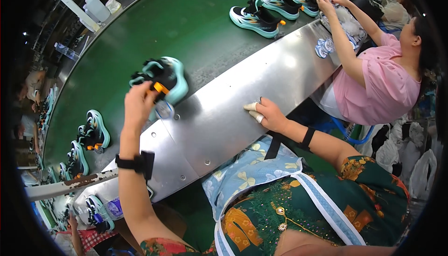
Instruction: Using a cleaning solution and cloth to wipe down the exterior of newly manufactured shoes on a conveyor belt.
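My left hand [136, 105] is closed on a black and mint sneaker [178, 79], held tilted above the green belt by the metal ledge's edge. The shoe is slightly blurred. An orange tab [161, 88] shows on it beside my fingers, and a round, pale tag [164, 110] hangs below. Over the metal ledge [233, 106], my right hand [273, 117] has its fingers curled together, with pale covers on two fingertips. A small dark bit shows by its fingers; I cannot make out what they hold.
More sneakers [95, 127] line the green belt [200, 27] at left, and others [254, 20] stand at far right. A co-worker in pink [378, 78] works beside a pile of round tags [324, 47]. A worn metal bar [70, 185] crosses at lower left.
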`<state>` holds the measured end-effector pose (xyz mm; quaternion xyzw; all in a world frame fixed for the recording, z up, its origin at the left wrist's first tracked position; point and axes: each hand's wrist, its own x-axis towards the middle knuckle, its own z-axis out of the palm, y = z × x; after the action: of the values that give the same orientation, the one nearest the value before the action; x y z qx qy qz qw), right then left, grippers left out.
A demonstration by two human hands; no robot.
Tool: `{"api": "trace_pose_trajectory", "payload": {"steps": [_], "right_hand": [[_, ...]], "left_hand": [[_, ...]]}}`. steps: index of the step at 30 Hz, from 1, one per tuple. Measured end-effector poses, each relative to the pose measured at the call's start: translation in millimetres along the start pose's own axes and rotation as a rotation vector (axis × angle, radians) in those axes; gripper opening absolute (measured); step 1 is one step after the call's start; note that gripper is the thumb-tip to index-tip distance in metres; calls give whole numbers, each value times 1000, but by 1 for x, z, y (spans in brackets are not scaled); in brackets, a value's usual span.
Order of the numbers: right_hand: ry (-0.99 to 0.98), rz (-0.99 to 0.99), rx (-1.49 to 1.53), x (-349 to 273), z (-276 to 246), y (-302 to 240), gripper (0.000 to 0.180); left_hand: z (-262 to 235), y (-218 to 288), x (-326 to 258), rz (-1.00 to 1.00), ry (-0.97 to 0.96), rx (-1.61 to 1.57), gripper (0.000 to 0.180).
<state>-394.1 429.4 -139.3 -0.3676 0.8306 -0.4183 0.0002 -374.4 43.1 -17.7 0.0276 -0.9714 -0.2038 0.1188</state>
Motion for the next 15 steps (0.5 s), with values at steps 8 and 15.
{"api": "trace_pose_trajectory", "payload": {"steps": [8,15], "right_hand": [[27,8,-6,17,-1,19,18],[142,141,-613,173,-152,116,65]], "left_hand": [[58,-123,-9,-403,106,625,57],[112,18,-110,-248,206,-31,45]]}}
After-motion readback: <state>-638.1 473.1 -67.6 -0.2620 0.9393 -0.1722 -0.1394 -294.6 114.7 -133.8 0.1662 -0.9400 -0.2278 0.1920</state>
